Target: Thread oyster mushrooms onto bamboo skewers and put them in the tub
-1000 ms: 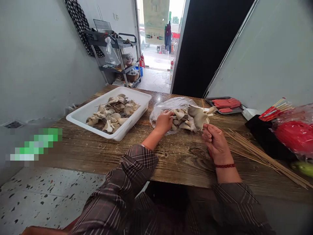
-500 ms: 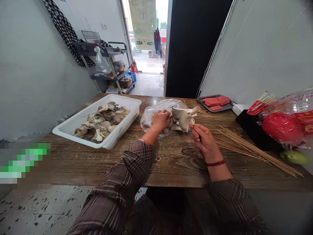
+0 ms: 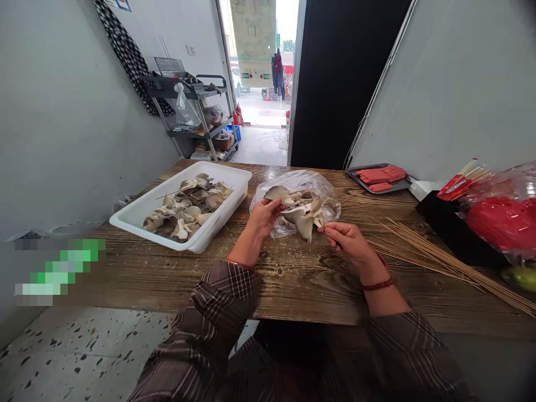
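My left hand [image 3: 264, 216] pinches a grey-capped oyster mushroom [image 3: 276, 193] between thumb and fingers, over a clear plastic bag [image 3: 330, 184]. My right hand [image 3: 345, 240] is closed at the lower end of a bunch of oyster mushrooms [image 3: 305, 222], apparently on a thin skewer that the mushrooms and fingers mostly hide. More mushrooms lie in the bag behind both hands. To the left, a white plastic tub [image 3: 221, 223] holds a heap of oyster mushrooms [image 3: 192, 206], with a thin stick across them. Loose bamboo skewers [image 3: 435, 251] lie right of my right hand.
A dark tray [image 3: 355, 177] of pink-red meat sticks [image 3: 383, 176] stands at the back right. Nearer is a black box [image 3: 456, 229] with red-wrapped sticks [image 3: 460, 181] and a red plastic-wrapped pack [image 3: 502, 215]. The wooden table [image 3: 268, 290] ends close to my body.
My left hand has come out of the bag's mushrooms and now holds one by its edge. The bunch at my right hand has tilted and moved slightly left and nearer. The view has shifted a little.
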Demonstrator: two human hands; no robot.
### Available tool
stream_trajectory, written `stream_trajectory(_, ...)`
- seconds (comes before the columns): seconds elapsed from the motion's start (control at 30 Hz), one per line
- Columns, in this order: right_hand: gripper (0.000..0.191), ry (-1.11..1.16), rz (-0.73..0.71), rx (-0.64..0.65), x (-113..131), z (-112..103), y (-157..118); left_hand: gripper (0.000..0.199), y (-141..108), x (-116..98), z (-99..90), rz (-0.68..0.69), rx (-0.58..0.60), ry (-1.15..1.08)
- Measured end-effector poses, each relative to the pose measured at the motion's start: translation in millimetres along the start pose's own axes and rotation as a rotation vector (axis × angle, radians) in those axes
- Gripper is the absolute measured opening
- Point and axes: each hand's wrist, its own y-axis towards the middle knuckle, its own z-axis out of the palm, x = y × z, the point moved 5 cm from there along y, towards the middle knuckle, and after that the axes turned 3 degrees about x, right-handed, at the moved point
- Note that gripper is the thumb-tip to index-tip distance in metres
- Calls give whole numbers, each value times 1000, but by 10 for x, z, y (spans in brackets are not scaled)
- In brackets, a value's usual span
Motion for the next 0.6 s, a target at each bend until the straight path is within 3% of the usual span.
stream_trajectory(0.23,42,-163,51,43,-39,99,-4,10,-76,-29,-40,-10,-44,-64)
stream_trajectory(0.6,41,-162,56,-7,-131,89,28,23,-92,10,-7,22,-4,-53)
